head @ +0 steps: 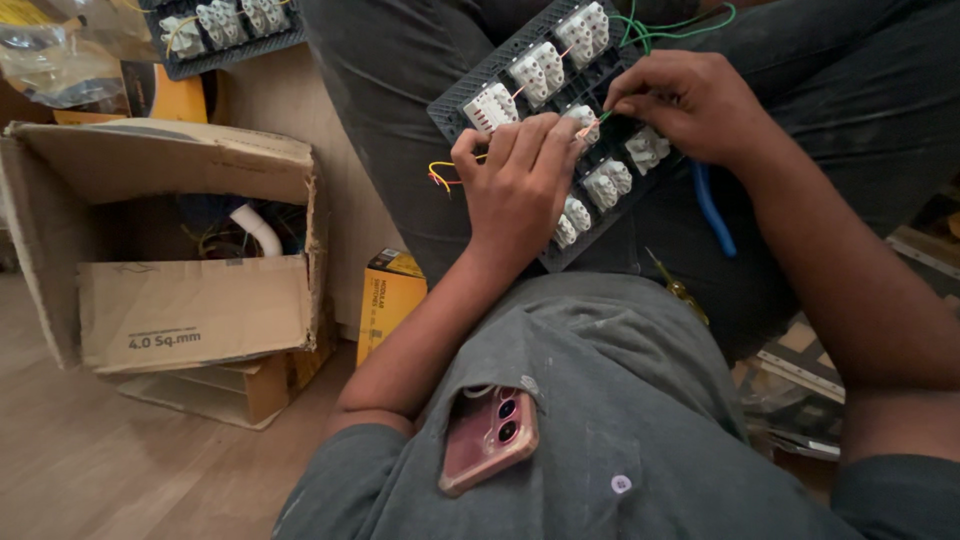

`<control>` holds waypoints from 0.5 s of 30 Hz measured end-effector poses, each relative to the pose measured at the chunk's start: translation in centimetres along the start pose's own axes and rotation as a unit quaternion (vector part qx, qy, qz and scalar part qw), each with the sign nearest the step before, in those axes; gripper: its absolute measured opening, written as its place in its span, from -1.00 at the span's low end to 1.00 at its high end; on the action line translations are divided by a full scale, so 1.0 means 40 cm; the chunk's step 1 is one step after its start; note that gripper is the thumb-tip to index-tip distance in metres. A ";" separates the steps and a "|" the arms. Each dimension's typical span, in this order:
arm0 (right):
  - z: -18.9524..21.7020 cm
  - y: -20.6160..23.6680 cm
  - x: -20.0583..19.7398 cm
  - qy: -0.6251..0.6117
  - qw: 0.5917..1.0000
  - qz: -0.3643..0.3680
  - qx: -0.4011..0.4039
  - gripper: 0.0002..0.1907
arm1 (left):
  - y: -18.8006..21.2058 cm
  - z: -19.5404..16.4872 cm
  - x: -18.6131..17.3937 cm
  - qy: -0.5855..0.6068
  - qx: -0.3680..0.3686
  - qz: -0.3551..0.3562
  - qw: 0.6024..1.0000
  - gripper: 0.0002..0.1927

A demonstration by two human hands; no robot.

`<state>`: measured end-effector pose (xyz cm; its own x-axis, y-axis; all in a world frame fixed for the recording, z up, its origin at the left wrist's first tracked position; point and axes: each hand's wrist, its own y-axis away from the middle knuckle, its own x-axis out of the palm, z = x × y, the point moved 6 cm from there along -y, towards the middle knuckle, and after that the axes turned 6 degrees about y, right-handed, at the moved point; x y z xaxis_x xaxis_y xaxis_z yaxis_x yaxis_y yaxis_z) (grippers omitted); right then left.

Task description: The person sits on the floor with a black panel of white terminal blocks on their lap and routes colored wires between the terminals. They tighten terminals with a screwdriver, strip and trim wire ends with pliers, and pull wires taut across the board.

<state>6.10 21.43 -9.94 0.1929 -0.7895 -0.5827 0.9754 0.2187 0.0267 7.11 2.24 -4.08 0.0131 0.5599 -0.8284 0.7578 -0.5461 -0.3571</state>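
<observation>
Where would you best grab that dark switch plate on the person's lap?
Probably by the bare top-left long edge of the switch plate, coming from the left. The left hand and right hand cover its middle, and green wires crowd the far end.

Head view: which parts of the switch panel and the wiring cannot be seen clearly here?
- Switch panel: its middle is covered by the left hand.
- Green wire: its end is hidden under the right hand; its top is cut by the frame edge.
- Blue tool handle: its head is hidden behind the right wrist.
</observation>
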 end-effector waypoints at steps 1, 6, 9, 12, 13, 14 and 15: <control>0.002 0.000 -0.001 0.003 1.000 -0.003 -0.009 -0.86 | 0.001 0.000 0.002 -0.002 0.002 0.004 1.000 -0.80; 0.002 -0.002 0.003 -0.007 1.000 0.002 -0.015 -0.85 | 0.005 0.001 0.008 -0.005 0.003 0.011 1.000 -0.82; 0.006 -0.004 0.003 -0.009 1.000 0.000 -0.009 -0.84 | 0.005 0.001 0.009 0.004 0.004 0.011 1.000 -0.82; 0.018 -0.007 -0.001 0.005 1.000 -0.005 -0.015 -0.85 | 0.008 0.000 0.008 0.008 0.007 0.013 1.000 -0.81; 0.021 -0.008 -0.002 0.016 1.000 -0.004 -0.013 -0.85 | 0.009 0.000 0.009 0.008 0.008 0.015 1.000 -0.80; 0.025 -0.009 -0.002 0.027 1.000 -0.003 -0.011 -0.86 | 0.010 0.000 0.009 0.008 0.009 0.018 1.000 -0.79; 0.029 -0.009 -0.004 0.022 1.000 -0.005 -0.012 -0.85 | 0.011 -0.001 0.010 0.008 0.009 0.021 1.000 -0.78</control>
<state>5.83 20.82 -8.92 0.1778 -0.7659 -0.6178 0.9743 0.2254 0.0010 7.45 2.25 -4.55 0.0555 0.5464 -0.8357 0.7449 -0.5800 -0.3298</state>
